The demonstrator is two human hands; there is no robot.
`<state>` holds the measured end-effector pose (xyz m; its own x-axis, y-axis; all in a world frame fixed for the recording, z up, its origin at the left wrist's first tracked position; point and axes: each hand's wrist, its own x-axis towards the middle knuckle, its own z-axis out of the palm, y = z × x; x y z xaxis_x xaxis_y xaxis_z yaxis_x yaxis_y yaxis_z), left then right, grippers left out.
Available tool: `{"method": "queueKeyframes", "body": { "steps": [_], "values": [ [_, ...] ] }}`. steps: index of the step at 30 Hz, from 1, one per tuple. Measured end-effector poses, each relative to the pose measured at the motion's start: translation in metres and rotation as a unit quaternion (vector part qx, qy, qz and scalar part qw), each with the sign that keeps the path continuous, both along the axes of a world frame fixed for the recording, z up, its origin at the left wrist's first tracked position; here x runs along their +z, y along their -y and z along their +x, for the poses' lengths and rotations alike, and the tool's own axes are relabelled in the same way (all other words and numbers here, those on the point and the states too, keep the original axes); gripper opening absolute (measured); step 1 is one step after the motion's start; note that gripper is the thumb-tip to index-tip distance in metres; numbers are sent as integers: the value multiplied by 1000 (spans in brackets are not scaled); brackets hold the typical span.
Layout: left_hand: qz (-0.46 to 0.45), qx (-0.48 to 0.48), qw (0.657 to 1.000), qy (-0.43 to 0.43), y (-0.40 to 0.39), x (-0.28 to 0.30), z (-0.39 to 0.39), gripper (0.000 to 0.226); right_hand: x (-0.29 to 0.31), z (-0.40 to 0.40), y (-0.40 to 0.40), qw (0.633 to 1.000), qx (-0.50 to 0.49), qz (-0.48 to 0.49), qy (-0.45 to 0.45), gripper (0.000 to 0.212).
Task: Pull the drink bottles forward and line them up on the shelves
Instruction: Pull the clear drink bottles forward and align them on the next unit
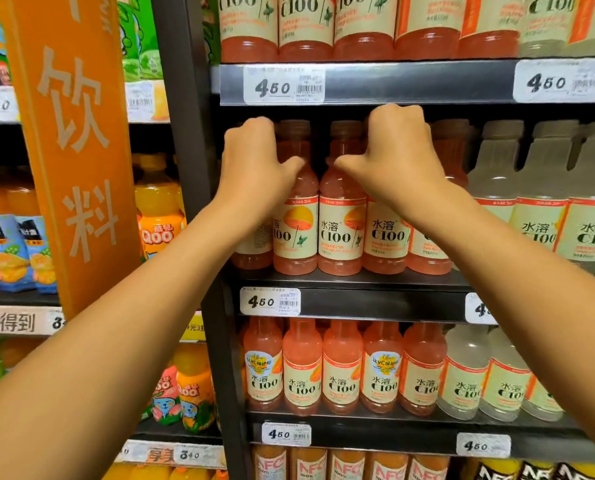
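Both of your arms reach up to the middle shelf (pixel 351 282) of the dark rack. Your left hand (pixel 254 161) curls over the top of the leftmost pink bottle (pixel 251 247), thumb pointing right toward the neighbouring bottle's neck. Your right hand (pixel 398 154) curls over the top of the fourth pink bottle (pixel 386 237), thumb pointing left. Between the two hands stand two untouched pink bottles (pixel 341 230), upright at the shelf front.

Labels on this row read "水溶 C100". To the right, pale bottles (pixel 535 223) carry the same "水溶 C100" marking. The shelves above and below hold further C100 rows.

The price tag (pixel 270 301) under the middle shelf reads "4 5 0"; the tags on the shelves above and below read the same.

At left, an orange sign (pixel 77 150) reads "饮料". Beyond it, orange bottles (pixel 157 216) are marked "Qoo", with tags reading "3 8 0" and "3 4 0".
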<state>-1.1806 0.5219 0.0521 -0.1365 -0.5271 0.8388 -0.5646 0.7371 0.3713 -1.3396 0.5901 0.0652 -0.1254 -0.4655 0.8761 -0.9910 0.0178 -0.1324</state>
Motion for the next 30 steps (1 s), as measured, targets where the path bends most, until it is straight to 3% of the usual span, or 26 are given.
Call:
{"method": "queueKeyframes", "body": {
  "steps": [9, 30],
  "values": [
    [-31, 40, 999, -8, 2, -1, -5, 24, -2, -8, 3, 998, 27, 37, 37, 34],
    [-11, 39, 999, 16, 2, 4, -5, 31, -9, -6, 2, 998, 24, 35, 36, 48]
  ]
}}
